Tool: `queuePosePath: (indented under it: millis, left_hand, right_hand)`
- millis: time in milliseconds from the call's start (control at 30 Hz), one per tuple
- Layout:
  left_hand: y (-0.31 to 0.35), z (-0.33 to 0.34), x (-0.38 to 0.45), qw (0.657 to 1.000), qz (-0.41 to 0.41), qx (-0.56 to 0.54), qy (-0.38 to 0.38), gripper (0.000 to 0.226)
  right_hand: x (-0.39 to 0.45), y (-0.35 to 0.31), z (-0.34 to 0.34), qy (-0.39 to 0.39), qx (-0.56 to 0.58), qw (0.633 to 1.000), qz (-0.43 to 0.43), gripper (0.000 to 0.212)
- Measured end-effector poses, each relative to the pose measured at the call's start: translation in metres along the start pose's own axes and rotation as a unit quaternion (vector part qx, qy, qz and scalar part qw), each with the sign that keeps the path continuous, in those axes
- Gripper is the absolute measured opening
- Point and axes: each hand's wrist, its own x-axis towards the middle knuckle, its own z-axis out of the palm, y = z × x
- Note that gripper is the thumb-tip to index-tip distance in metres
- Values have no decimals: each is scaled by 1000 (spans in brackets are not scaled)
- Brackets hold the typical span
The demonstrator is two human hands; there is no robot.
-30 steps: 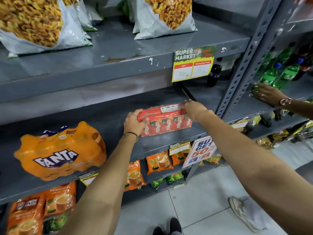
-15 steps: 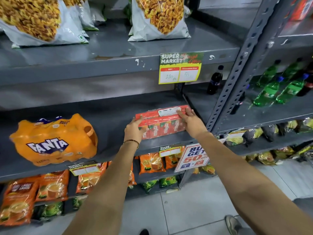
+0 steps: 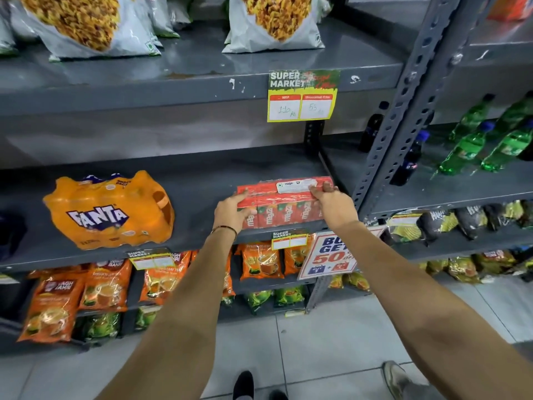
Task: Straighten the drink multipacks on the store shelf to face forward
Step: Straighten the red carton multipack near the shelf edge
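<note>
Both forearms stretch fwd from the bottom of frame, roughly parallel, slightly converging toward the shelf (image 3: pixel 184 243). Left hand (image 3: pixel 232 210) is clamped on the left end of the red juice multipack (image 3: pixel 284 202), thumb over the front face, fingers on top. Right hand (image 3: pixel 334 204) grips the right end, fingertips on the top film near the white label, wrist bent down.

The red multipack sits at the front lip of the middle shelf, right beside the upright post (image 3: pixel 403 116), front faces showing toward the aisle, approx square to the edge.

Risks, as I judge them: pack is v. close to the lip, so any more pull fwd could tip it off onto the floor. Shrink film is slick; a squeeze from the ends only could let the cartons buckle in the middle. Right hand is close to the post, so a rightward slide may jam knuckles or skew the pack.

Further left on the same shelf, well apart, the orange Fanta multipack (image 3: pixel 111 210) sits angled, logo tilted; prob. needs turning too.
</note>
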Motion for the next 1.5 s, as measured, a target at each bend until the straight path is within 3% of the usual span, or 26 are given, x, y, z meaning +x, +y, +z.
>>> queuePosePath:
  millis: [167,267,367,500,600,767,1033,1500]
  left_hand:
    - [-4,3,-6,1000,4,-6,-2,61]
    - [-5,9,-11,999,-14,-41,4,70]
    - [-7,16,-19,990,-74,-119,9,79]
    - [-12,21,-20,977,-125,-172,-22,60]
    - [-17,24,-14,972,-141,-186,-25,64]
    - [-16,23,-12,969,-145,-199,-27,52]
    - [-16,23,-10,968,-142,-203,-30,49]
    - [-15,24,-8,971,-130,-197,-37,48]
  right_hand:
    - [-10,1,3,-10,18,1000,8,63]
    - [-17,0,8,11,175,982,67,73]
    - [-26,-9,11,64,362,917,157,71]
    - [-22,-16,7,14,553,790,264,80]
    - [-15,-16,2,8,587,755,292,72]
    - [-8,-13,1,19,573,765,294,47]
    - [-7,-14,3,31,534,790,300,47]
    - [-6,-16,6,50,527,789,312,40]
